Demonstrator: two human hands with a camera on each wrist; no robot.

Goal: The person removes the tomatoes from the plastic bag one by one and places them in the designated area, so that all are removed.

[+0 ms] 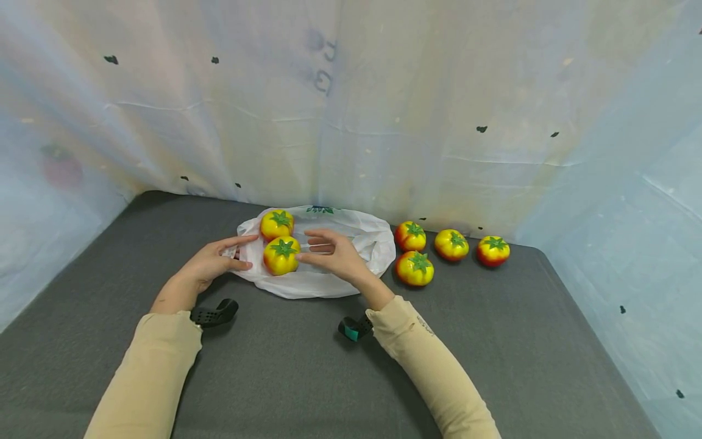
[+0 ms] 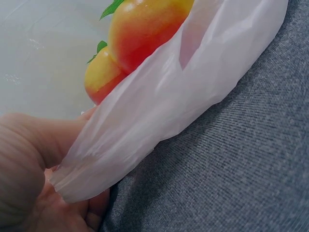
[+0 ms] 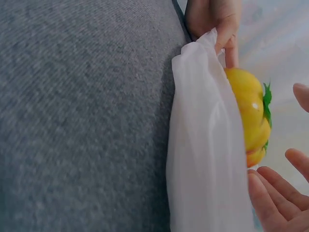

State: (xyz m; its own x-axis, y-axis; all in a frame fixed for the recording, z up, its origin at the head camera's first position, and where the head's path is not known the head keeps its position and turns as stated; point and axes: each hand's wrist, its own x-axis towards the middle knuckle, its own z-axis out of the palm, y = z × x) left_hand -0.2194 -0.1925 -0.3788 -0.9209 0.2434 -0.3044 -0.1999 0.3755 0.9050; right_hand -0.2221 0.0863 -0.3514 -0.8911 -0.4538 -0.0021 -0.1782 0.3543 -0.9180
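A white plastic bag (image 1: 315, 288) lies spread open on the dark cloth, and two yellow-red toy tomatoes sit at its left end: a nearer tomato (image 1: 281, 256) and a farther tomato (image 1: 276, 224). My left hand (image 1: 211, 262) holds the bag's left end; in the left wrist view the bag's gathered edge (image 2: 82, 186) lies between thumb and fingers. Just right of the nearer tomato, my right hand (image 1: 339, 259) is over the bag with spread, slightly bent fingers, holding nothing. In the right wrist view its fingers (image 3: 277, 193) appear beside a tomato (image 3: 248, 108); contact cannot be told.
Several more tomatoes stand right of the bag, among them a front tomato (image 1: 415, 269), a middle tomato (image 1: 451, 245) and a far-right tomato (image 1: 493, 251). The dark cloth surface (image 1: 285, 378) is bounded by pale sheeting (image 1: 384, 122) at the back and sides.
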